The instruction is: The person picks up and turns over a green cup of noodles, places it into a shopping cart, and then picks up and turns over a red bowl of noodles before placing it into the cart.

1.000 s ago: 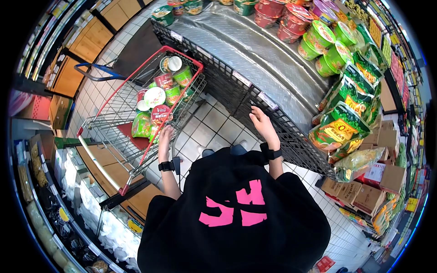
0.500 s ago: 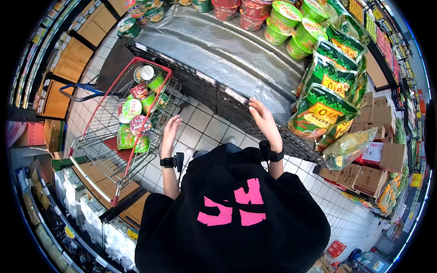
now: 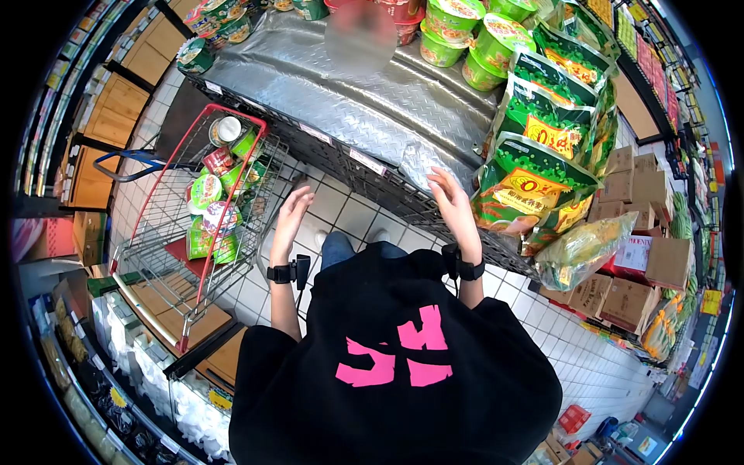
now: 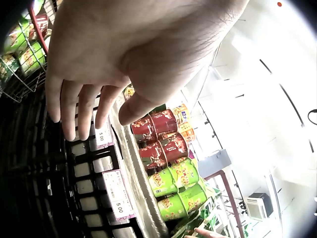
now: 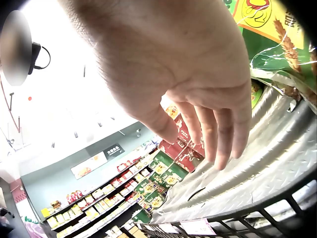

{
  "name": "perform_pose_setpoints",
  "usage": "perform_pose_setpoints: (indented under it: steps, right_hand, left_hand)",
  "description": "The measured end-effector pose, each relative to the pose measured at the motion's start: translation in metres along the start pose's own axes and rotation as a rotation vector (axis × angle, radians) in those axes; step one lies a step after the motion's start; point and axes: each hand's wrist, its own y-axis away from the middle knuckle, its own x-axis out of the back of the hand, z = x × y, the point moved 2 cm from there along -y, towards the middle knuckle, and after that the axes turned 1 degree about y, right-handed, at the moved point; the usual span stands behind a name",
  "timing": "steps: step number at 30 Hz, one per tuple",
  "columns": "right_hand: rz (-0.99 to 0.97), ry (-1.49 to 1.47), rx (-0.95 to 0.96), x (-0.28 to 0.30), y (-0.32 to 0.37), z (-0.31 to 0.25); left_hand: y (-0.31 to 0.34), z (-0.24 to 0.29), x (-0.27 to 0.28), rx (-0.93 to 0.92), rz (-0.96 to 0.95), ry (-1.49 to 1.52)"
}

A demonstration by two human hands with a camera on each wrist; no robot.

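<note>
Green bags (image 3: 535, 186) stand on the silver tabletop (image 3: 341, 116), just beside my right hand (image 3: 457, 213); both hands' fingers (image 5: 225, 136) are relaxed, holding nothing. Lifting one well would want my left hand (image 3: 290, 223) supporting underneath.

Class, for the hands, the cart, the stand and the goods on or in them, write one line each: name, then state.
Left hand: empty, fingers loosely bent
Right hand: empty, fingers loosely bent
Shopping cart: partly loaded
Cups in the cart: jumbled in a heap
Display stand: silver top, bare in the middle
Green cups on the stand: stacked
Green packets: upright, in a row
</note>
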Motion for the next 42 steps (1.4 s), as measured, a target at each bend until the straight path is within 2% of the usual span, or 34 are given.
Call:
perform_pose_setpoints:
  steps: [13,20,25,30,42]
  right_hand:
    - [0.008,0.011,-0.018,0.0,-0.03,-0.004]
    - [0.103,0.029,-0.009,0.006,-0.057,-0.003]
    - [0.105,0.072,-0.05,-0.001,-0.091,0.004]
    - [0.166,0.097,-0.02,-0.004,-0.124,0.008]
    - [0.279,0.066,-0.106,-0.003,-0.171,0.0]
  left_hand:
    - [-0.025,0.044,-0.013,-0.018,-0.035,0.014]
    - [-0.075,0.095,-0.04,-0.107,-0.127,0.067]
    - [-0.12,0.113,-0.047,-0.188,-0.205,0.035]
    - [-0.159,0.133,-0.048,-0.172,-0.24,0.028]
    - [-0.246,0.149,-0.063,-0.182,-0.426,-0.018]
